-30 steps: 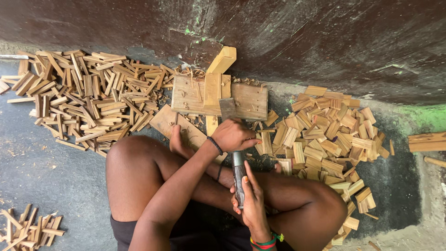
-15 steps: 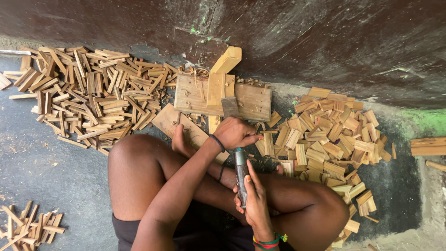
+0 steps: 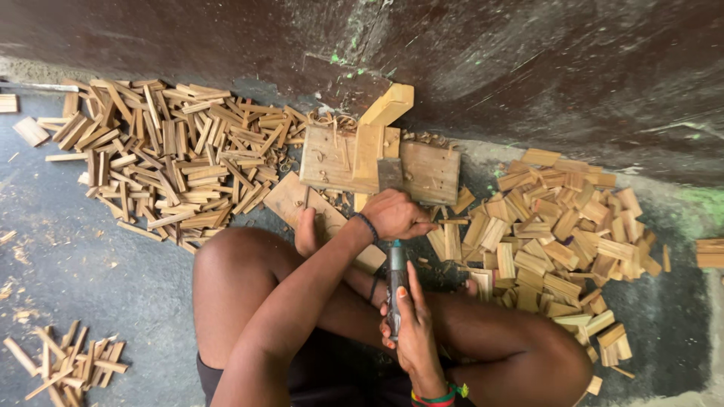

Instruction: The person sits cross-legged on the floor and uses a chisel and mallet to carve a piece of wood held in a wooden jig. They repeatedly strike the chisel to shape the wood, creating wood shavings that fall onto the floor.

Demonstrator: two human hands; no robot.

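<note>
My left hand (image 3: 394, 215) is closed on a thin wooden strip (image 3: 446, 222) that points right, just in front of a wooden block jig (image 3: 426, 172). Just below it, my right hand (image 3: 413, 320) grips a grey-handled cutting tool (image 3: 396, 264) whose tip points up at the left hand. I cannot see the blade's edge. Both hands hover over my crossed legs (image 3: 241, 279). A black band circles the left wrist, and a coloured bracelet the right.
A wide pile of thin wood strips (image 3: 173, 158) lies at the left and a heap of short wood blocks (image 3: 558, 234) at the right. A small bundle of sticks (image 3: 72, 365) is at the lower left. A dark wall (image 3: 528, 68) runs behind the jig.
Both hands keep their hold and stay close together. The tool has edged a little toward the left hand, and the view has shifted slightly.
</note>
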